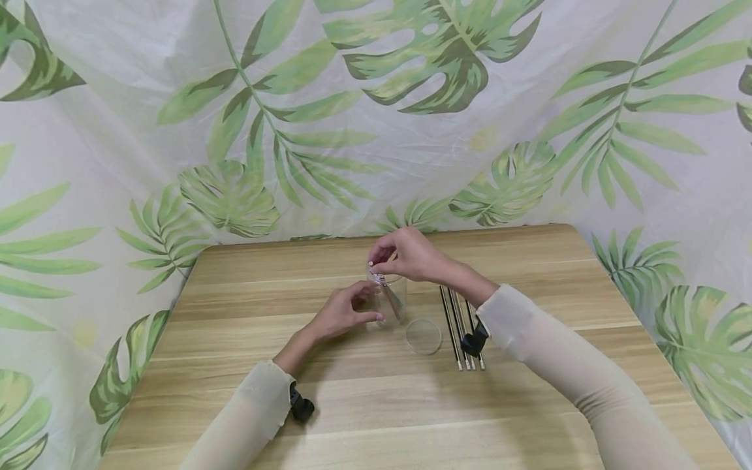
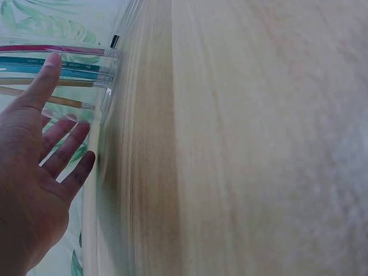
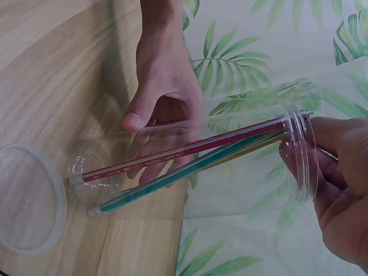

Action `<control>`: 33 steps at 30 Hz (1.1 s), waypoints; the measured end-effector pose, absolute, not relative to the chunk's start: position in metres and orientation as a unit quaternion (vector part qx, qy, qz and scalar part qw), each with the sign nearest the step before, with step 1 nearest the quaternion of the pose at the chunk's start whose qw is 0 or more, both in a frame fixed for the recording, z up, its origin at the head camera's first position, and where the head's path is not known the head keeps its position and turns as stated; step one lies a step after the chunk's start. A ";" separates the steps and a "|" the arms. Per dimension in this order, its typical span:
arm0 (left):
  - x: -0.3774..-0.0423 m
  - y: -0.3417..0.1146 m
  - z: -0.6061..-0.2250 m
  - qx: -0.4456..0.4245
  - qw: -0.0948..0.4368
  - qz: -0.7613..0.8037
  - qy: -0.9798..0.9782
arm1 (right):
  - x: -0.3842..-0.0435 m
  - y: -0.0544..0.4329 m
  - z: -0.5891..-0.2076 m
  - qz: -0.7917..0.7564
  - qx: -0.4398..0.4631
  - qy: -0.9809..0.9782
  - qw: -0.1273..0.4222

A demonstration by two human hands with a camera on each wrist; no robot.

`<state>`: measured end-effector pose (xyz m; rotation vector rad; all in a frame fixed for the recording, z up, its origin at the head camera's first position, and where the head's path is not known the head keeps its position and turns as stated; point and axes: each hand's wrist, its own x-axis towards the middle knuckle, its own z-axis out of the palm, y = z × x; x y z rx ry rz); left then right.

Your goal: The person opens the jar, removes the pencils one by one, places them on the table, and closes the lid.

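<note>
A clear plastic jar (image 3: 241, 210) stands upright on the table with several pencils leaning inside, among them a red pencil (image 3: 184, 150) and a teal pencil (image 3: 167, 179). Tan pencils (image 2: 66, 102) show beside them in the left wrist view. At the jar's mouth, my right hand (image 1: 414, 254) pinches the upper pencil ends between thumb and fingers; how many it holds is hidden. My left hand (image 1: 341, 312) is beside the jar's left side, thumb and fingers spread around it. Whether those fingers touch the wall I cannot tell.
A round translucent lid (image 1: 423, 337) lies flat just right of the jar. Several dark pencils (image 1: 451, 323) lie side by side farther right, partly under my right forearm. Behind the wooden table (image 1: 235, 365) hangs a leaf-patterned cloth (image 1: 376, 156).
</note>
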<state>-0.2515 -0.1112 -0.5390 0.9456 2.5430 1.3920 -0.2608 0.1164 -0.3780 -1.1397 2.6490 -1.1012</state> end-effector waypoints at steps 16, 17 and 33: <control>-0.251 -0.112 -0.537 0.310 0.039 0.451 0.836 | -0.256 0.124 -0.377 -0.440 -0.369 0.818 0.018; -0.251 -0.112 -0.537 0.309 0.040 0.452 0.836 | -0.256 0.124 -0.377 -0.450 -0.369 0.813 0.016; -0.249 -0.113 -0.538 0.305 0.037 0.451 0.838 | -0.254 0.133 -0.374 -0.549 -0.352 0.757 -0.035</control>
